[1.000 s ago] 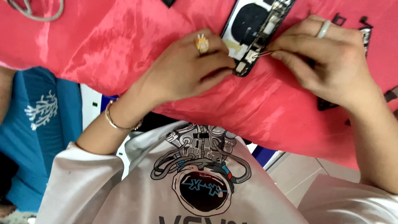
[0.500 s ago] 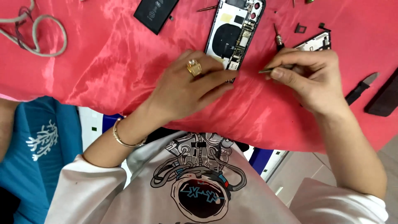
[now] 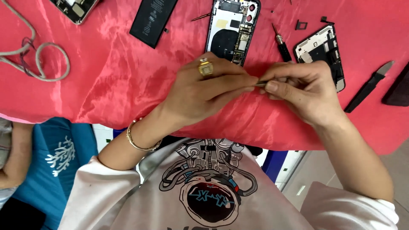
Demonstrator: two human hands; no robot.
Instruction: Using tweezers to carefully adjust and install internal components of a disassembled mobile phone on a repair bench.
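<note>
A thin metal tool (image 3: 260, 83) is pinched between the closed fingertips of the left hand (image 3: 204, 91) and the right hand (image 3: 304, 91), just below the opened phone (image 3: 230, 32) on the red-covered desk (image 3: 106, 76).

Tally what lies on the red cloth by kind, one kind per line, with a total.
Opened phone bodies: 3
Black flat battery: 1
Screwdriver: 1
Black pry tool: 1
Grey looped cable: 1
Small black frame part: 1
Total: 8
The left hand and right hand pinch a thin metal tool above the cloth, not counted.
</note>
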